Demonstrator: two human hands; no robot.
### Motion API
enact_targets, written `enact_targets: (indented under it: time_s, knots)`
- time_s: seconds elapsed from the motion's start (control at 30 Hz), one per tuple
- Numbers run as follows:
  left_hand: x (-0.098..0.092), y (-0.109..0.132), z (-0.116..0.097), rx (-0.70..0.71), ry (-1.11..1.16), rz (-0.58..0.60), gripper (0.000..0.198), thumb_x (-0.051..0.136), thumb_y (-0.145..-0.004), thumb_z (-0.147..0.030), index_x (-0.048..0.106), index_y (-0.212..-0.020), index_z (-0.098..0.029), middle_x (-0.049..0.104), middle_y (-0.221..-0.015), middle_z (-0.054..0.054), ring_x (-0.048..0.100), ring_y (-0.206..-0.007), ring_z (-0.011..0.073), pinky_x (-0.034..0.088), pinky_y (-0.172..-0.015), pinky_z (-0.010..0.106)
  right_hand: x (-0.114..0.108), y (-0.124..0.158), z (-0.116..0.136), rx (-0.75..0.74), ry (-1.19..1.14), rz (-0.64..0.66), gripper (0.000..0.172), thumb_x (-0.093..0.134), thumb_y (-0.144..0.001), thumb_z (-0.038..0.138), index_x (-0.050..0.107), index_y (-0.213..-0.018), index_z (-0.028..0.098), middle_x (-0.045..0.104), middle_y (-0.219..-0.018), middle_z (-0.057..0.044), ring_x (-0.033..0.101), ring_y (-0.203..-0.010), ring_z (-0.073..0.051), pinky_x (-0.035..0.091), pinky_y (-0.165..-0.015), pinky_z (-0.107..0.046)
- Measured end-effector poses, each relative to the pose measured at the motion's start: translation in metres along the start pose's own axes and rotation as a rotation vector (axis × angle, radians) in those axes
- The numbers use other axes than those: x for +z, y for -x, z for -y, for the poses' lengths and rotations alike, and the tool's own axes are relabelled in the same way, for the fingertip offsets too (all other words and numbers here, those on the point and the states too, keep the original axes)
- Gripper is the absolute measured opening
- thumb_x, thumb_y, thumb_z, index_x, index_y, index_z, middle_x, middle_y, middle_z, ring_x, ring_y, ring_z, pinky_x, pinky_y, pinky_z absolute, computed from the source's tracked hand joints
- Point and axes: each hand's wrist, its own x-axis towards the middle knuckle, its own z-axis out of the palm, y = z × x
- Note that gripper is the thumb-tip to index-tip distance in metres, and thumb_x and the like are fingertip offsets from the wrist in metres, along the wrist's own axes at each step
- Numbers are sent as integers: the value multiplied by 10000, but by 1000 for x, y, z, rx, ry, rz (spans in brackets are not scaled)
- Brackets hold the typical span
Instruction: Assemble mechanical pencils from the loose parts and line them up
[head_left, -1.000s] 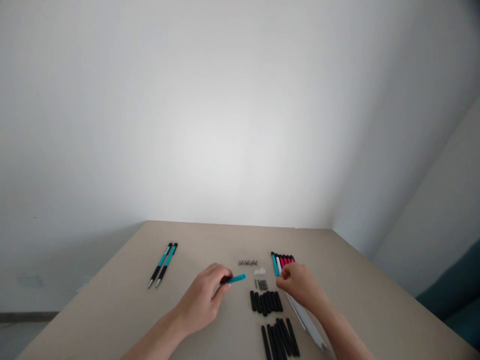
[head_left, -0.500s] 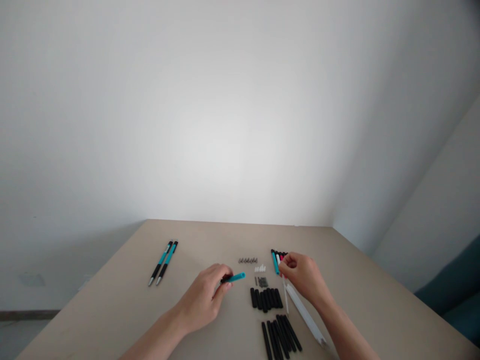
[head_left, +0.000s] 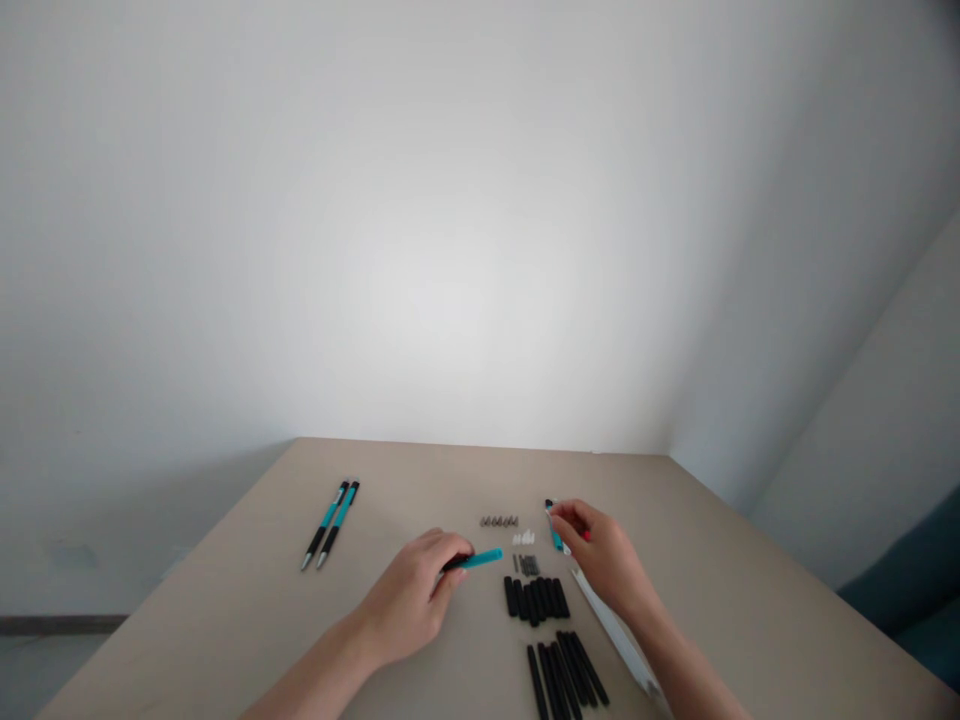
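Barrel (head_left: 484, 558) is pinched in left grip (head_left: 411, 598), partly hidden; whether right grip (head_left: 606, 556) holds anything cannot be told.

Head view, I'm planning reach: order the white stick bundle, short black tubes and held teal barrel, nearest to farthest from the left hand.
1. Teal barrel, in the left hand.
2. Short black tubes, to its right.
3. White stick bundle, farther right.

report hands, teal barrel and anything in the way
Left hand pinching teal barrel, teal end pointing right. Right hand partly hiding other barrels, hold unclear. Small white parts on table between hands.
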Motion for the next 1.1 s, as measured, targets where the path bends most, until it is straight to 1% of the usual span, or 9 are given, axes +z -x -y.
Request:
enact_targets:
  time_s: [0.1,0.17,0.27,0.53,0.67,0.77,0.9,1.0,1.1]
  knots:
    - [0,-1,0,-30,-18,-6,168,456,-874,-126,591,-950,-191,619,-873,50,549,-825,190,426,-750,278,-1,9,12,-247,62,15,197,479,-883,314,644,-920,211,678,-851,-35,601,-702,-154,448,-668,-244]
    - [0,-2,1,-48,-27,-8,178,462,-867,-120,601,-951,-194,630,-881,48,555,-835,192,426,-751,279,0,14,21,-388,40,58,186,462,-914,292,631,-931,216,665,-856,-32,597,-712,-141,446,-664,-227]
    - [0,-2,3,-64,-28,2,187,467,-864,-118,612,-951,-199,641,-890,44,563,-847,193,428,-761,281,4,20,30,-508,42,98,179,442,-939,262,615,-943,214,649,-832,-30,590,-702,-130,436,-647,-213]
    - [0,0,-1,-32,-12,56,202,469,-868,-114,634,-947,-199,650,-898,40,569,-861,184,430,-782,276,11,21,37,-659,195,169,204,423,-959,249,619,-1013,226,677,-855,-43,617,-758,-146,444,-664,-224]
    - [1,-1,1,-28,-27,73,219,462,-866,-105,642,-951,-197,648,-884,44,566,-855,187,431,-776,279,11,22,40,-720,297,162,218,418,-955,230,618,-1041,220,680,-830,-50,617,-734,-157,448,-653,-236]
    - [1,-2,2,-48,-23,57,225,464,-861,-95,643,-950,-197,647,-888,42,567,-858,185,432,-783,279,9,23,39,-734,307,154,232,436,-934,206,592,-1106,222,675,-933,-69,617,-807,-175,470,-696,-260]
    - [1,-2,1,-57,-22,41,226,464,-855,-92,641,-946,-199,650,-889,37,567,-861,182,431,-787,279,5,25,39,-749,264,170,361,383,-911,126,517,-1233,222,624,-1090,-105,598,-936,-190,492,-779,-301]
    - [1,-2,0,-48,-24,46,229,458,-855,-98,645,-942,-199,645,-871,38,567,-841,182,433,-769,275,4,26,40,-773,278,171,389,372,-900,107,513,-1242,225,609,-1097,-115,593,-937,-195,499,-772,-310]
    - [1,-2,-1,-49,-23,48,224,462,-850,-102,651,-923,-197,637,-847,37,568,-823,179,432,-748,267,6,25,41,-768,325,124,350,401,-904,117,540,-1204,232,619,-1070,-106,598,-893,-193,489,-755,-318]
